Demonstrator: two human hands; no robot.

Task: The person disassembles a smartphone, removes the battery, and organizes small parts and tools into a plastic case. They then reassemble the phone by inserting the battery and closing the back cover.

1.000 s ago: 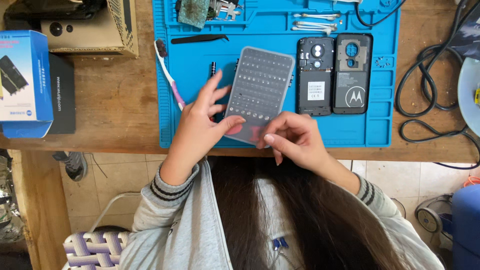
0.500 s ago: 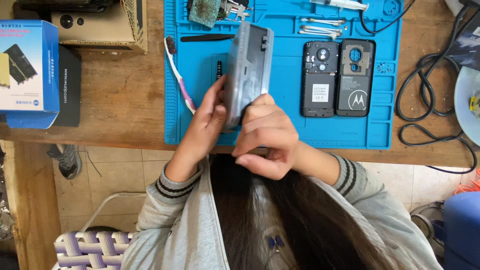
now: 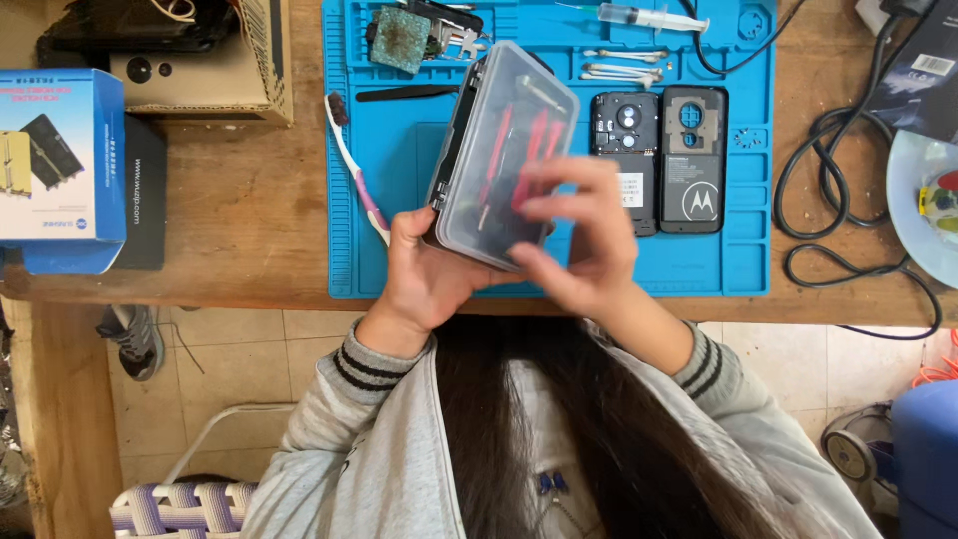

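Both my hands hold a clear plastic tool case with red-handled tools inside, lifted and tilted above the blue work mat. My left hand grips its lower left corner from below. My right hand lies over its lower right side, blurred by motion. To the right on the mat lie an opened phone body and its dark back cover, side by side.
A toothbrush lies at the mat's left. Cotton swabs, a syringe and a small circuit board sit at the top. Boxes stand at left on the wooden table, black cables and a plate at right.
The case was lifted off the mat, stood on edge, and now shows its clear side with the red tools. My right hand moved over its lower right part.
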